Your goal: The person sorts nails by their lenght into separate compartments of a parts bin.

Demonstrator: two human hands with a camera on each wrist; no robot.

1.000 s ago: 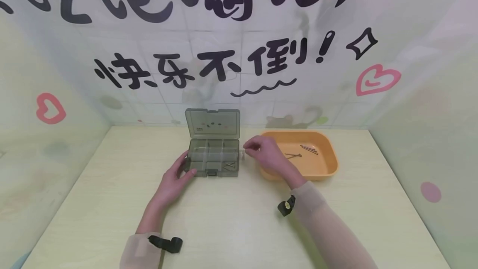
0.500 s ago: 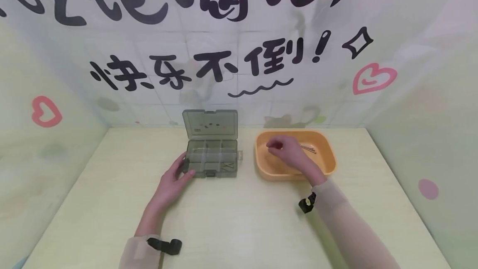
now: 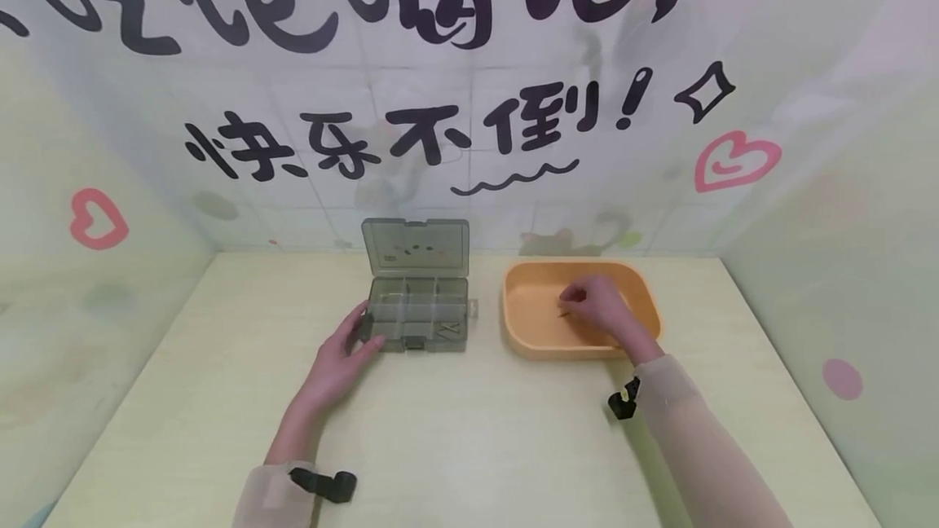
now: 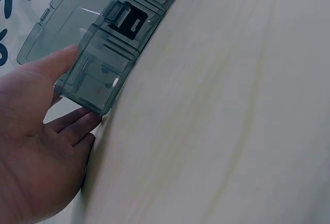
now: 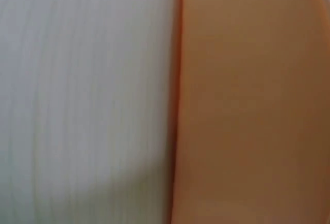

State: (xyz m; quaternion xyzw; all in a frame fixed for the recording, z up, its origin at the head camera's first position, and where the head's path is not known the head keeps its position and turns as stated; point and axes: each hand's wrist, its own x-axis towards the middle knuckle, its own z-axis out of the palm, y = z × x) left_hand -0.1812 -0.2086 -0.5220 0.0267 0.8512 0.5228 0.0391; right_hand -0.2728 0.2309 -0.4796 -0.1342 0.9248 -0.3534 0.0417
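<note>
My left hand point(image 3: 339, 365) holds the left end of a grey see-through compartment box point(image 3: 418, 310), its lid point(image 3: 416, 248) standing up at the back. In the left wrist view, the thumb lies over the front corner of the box point(image 4: 98, 74) and the fingers reach under its end. A few screws point(image 3: 449, 329) lie in the front right compartment. Down inside the orange tray point(image 3: 531, 336), my right hand point(image 3: 600, 301) has thumb and forefinger together, with the thin dark end of a screw point(image 3: 563, 314) poking out below them. The hand hides the other screws there.
A pale wooden table point(image 3: 469, 438) carries both box and tray, with a gap between them. A small clear tab point(image 3: 473, 308) sticks out at the box's right side. Printed walls close in the back and sides. The right wrist view shows only tabletop and the tray wall point(image 5: 247, 100).
My right hand has gone from beside the box rightward into the tray and lowered to its floor, where a screw end now shows at the fingertips. The left hand stays on the box.
</note>
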